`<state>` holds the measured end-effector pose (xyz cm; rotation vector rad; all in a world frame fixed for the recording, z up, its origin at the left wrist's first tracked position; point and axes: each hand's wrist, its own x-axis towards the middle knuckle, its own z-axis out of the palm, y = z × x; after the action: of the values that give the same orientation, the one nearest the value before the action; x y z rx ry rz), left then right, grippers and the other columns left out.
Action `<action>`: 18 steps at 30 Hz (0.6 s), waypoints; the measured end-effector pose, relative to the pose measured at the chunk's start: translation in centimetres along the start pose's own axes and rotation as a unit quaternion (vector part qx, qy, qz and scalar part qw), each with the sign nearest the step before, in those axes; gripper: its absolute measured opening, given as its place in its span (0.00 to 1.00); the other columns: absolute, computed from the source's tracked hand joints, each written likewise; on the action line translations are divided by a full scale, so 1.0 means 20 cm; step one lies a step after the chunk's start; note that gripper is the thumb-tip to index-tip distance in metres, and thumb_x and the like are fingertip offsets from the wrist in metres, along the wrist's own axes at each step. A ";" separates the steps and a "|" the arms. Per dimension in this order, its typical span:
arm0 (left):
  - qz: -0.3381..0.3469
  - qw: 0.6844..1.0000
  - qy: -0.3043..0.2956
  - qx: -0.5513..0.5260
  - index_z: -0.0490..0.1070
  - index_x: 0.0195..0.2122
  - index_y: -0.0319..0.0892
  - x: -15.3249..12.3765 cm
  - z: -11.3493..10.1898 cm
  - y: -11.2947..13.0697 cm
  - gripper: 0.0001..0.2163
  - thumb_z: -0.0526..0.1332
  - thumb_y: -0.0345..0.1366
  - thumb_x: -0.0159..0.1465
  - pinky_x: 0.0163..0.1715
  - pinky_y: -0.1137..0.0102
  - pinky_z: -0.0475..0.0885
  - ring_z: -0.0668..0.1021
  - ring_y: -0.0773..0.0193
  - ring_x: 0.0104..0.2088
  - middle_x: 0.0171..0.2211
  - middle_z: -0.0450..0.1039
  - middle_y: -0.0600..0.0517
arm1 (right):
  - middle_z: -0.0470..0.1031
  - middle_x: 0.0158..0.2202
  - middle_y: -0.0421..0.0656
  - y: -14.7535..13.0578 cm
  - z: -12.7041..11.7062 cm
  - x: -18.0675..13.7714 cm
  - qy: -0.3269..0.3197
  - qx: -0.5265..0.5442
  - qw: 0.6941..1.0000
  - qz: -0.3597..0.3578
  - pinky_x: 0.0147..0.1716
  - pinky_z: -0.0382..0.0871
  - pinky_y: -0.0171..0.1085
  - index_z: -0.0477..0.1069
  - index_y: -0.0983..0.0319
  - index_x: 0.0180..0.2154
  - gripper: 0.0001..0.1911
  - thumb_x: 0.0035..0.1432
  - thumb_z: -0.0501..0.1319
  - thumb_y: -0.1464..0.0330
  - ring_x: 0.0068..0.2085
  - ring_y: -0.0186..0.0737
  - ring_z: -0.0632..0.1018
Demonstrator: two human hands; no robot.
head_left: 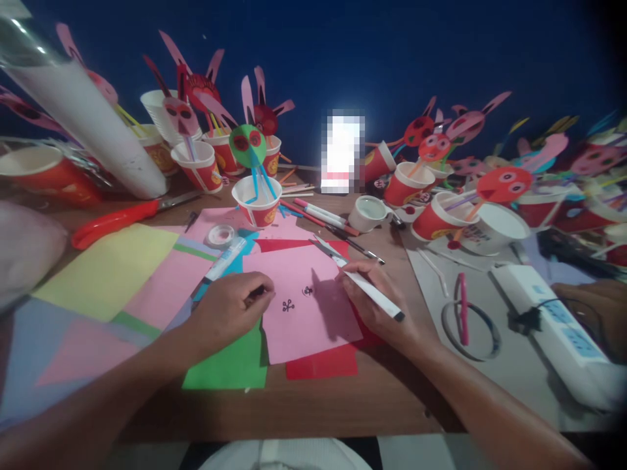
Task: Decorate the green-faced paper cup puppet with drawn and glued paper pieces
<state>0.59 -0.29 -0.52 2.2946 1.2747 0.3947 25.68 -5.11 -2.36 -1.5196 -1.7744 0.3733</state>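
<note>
My right hand [375,297] grips a white marker [375,294] with a black end, slanting across the fingers above the right side of a pink paper sheet [289,343]. Two small black flower-like drawings [288,305] mark the sheet's middle. At its left edge, my left hand [235,303] is closed around a small black piece [255,292] that looks like a marker cap. Green paper [225,365] and red paper [321,365] stick out from beneath the pink sheet.
Paper cups [257,212] with paper animal figures line the back. Red-handled scissors [117,222] and coloured sheets [112,267] lie left. A small cup [368,214] and pens [321,212] sit behind the sheet. At right are a power strip [543,320] and another person's hand [582,310].
</note>
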 end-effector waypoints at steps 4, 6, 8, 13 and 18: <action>0.077 0.994 0.019 0.069 0.71 0.34 0.41 0.00 0.04 0.00 0.08 0.54 0.36 0.61 0.35 0.67 0.64 0.74 0.62 0.32 0.30 0.75 0.52 | 0.74 0.40 0.41 0.04 -0.02 0.00 -0.007 -0.004 0.995 -0.103 0.42 0.67 0.36 0.66 0.57 0.43 0.12 0.55 0.56 0.72 0.40 0.39 0.75; 0.103 0.989 0.026 0.098 0.71 0.36 0.41 -0.01 0.06 0.01 0.09 0.54 0.37 0.61 0.36 0.64 0.63 0.74 0.60 0.32 0.30 0.75 0.51 | 0.74 0.41 0.42 0.05 -0.02 0.01 -0.027 -0.015 0.991 -0.127 0.43 0.67 0.38 0.66 0.58 0.45 0.16 0.53 0.56 0.74 0.41 0.40 0.75; 0.118 0.986 0.027 0.115 0.71 0.38 0.41 -0.02 0.08 0.01 0.10 0.55 0.39 0.61 0.37 0.63 0.63 0.74 0.60 0.32 0.31 0.76 0.49 | 0.74 0.43 0.44 0.05 -0.02 0.02 -0.055 -0.037 0.988 -0.140 0.43 0.67 0.39 0.65 0.59 0.46 0.18 0.51 0.56 0.76 0.42 0.41 0.75; 0.122 0.982 0.034 0.137 0.71 0.40 0.41 -0.04 0.09 0.01 0.12 0.54 0.41 0.62 0.40 0.61 0.63 0.75 0.59 0.34 0.34 0.76 0.48 | 0.75 0.42 0.44 0.05 -0.01 0.05 -0.064 -0.094 0.984 -0.141 0.43 0.66 0.42 0.66 0.59 0.45 0.19 0.52 0.51 0.80 0.43 0.42 0.74; 0.127 0.982 0.030 0.135 0.71 0.40 0.41 -0.04 0.08 0.03 0.12 0.54 0.40 0.62 0.39 0.61 0.63 0.75 0.59 0.34 0.34 0.76 0.48 | 0.75 0.41 0.43 0.04 -0.01 0.04 -0.060 -0.084 0.986 -0.132 0.42 0.65 0.42 0.65 0.58 0.44 0.18 0.51 0.54 0.77 0.40 0.42 0.74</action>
<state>1.32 -1.58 -1.60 2.7079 1.1233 0.3999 26.39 -4.14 -2.51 -1.3725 -2.1182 0.1897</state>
